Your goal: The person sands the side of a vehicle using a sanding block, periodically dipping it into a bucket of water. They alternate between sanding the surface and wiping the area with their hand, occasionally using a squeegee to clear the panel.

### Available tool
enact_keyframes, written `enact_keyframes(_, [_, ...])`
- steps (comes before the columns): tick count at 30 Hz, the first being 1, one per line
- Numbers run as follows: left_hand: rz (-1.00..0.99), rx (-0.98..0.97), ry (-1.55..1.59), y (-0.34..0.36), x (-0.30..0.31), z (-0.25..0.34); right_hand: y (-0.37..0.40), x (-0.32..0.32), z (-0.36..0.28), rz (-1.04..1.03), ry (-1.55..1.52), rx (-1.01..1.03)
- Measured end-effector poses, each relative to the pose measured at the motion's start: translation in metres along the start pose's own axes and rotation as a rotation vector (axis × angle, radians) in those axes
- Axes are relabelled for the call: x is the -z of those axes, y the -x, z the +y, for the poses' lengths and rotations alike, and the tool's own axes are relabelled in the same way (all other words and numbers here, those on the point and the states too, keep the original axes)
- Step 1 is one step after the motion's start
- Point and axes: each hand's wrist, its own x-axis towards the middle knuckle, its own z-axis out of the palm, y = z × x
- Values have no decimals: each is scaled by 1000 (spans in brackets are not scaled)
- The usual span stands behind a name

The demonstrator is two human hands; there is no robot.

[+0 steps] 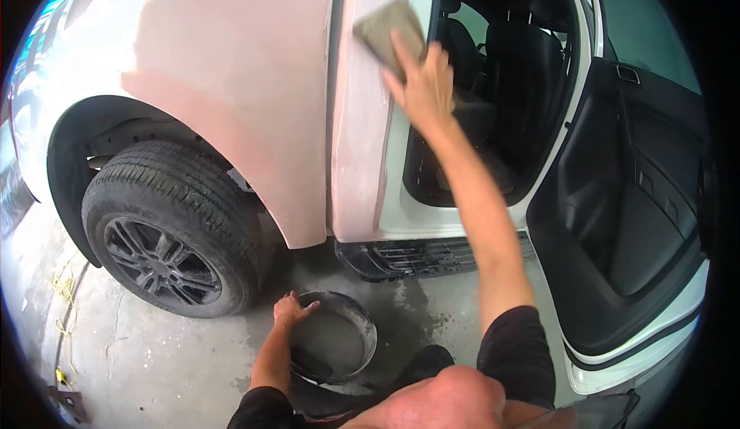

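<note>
My right hand (424, 86) is raised at the white and pinkish body panel (362, 121) beside the open doorway. Under its fingers is a flat, grey-brown sanding block (391, 34), slightly blurred and held against or just off the panel; contact cannot be made out. Low down, my left hand (293, 310) grips the rim of a black bucket (370, 335) on the floor. Cloudy grey water (331, 344) fills part of the bucket, and a dark object (311, 364) lies at its near left side.
Left of the panel is a patchy fender (239, 82) above a wheel (166, 228). A black side step (416, 258) runs below the doorway. The open door (632, 221) stands at right. A yellow cord (65, 325) lies on the wet-marked concrete floor (185, 360).
</note>
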Motion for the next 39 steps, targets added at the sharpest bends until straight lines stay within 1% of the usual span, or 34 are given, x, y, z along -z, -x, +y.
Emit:
enact_keyframes(1, [8,6,6,-4,0,5,-39,-2,7,62,20,1])
enact_keyframes(2, [5,14,19,-6,1,10,-79,-1,11,67,-3,-46])
enact_keyframes(3, [-4,25,23,-4,5,12,-111,-4,19,142,-22,-45])
enact_keyframes(4, [-13,34,26,-3,8,12,-143,50,-16,-223,-113,-403])
enact_keyframes(7, [23,15,-1,-7,-6,4,-118,0,20,50,-23,-97])
enact_keyframes(9, [-5,7,9,-2,-3,2,-56,-3,13,97,26,-20])
enact_keyframes(11, [0,-17,28,-6,-2,6,-10,2,5,-25,-48,-65])
enact_keyframes(14, [-3,-17,26,-4,-4,-3,-47,1,12,44,41,-46])
enact_keyframes(15, [-14,-5,27,-1,0,1,-79,4,14,32,42,-95])
enact_keyframes(16, [-16,5,28,-4,4,6,-119,26,3,-73,-33,-223])
enact_keyframes(17, [-18,12,25,-2,5,4,-141,41,-5,-189,-107,-363])
enact_keyframes(19, [-14,14,37,-1,5,9,-147,17,16,-74,-46,-258])
enact_keyframes(20, [-7,9,25,1,4,7,-139,5,24,-18,-14,-212])
enact_keyframes(21, [2,2,17,-1,1,3,-111,7,20,1,27,-153])
enact_keyframes(22, [11,-6,15,-3,-3,2,-77,7,13,-9,-4,-157])
enact_keyframes(23, [16,-18,13,-4,-7,-2,-35,-1,10,85,26,-46])
enact_keyframes(24, [22,-29,14,-6,-12,-4,2,-2,4,20,5,-51])
enact_keyframes(25, [31,-36,11,-8,-14,-5,21,-7,6,-36,-91,-77])
enact_keyframes(27, [13,-38,4,-7,-6,-6,-5,5,8,-24,56,-47])
enact_keyframes(29, [-2,-21,18,-12,-4,2,-73,2,19,15,44,-74])
enact_keyframes(31, [-25,16,24,-12,-4,3,-143,-3,33,21,16,-168])
enact_keyframes(33, [-1,12,12,-14,-2,7,-164,37,0,-107,-37,-330])
enact_keyframes(34, [0,11,6,-8,-2,5,-163,49,-12,-182,-62,-414])
enact_keyframes(36, [-1,6,-6,-3,-1,5,-98,-1,10,43,28,-122])
enact_keyframes(37, [4,-1,-12,-3,1,5,-58,-9,3,70,121,-62])
enact_keyframes(38, [11,-17,-14,-4,0,4,-19,-7,-7,25,138,0])
enact_keyframes(39, [18,-25,-12,-5,-4,2,4,2,-18,-86,20,-9])
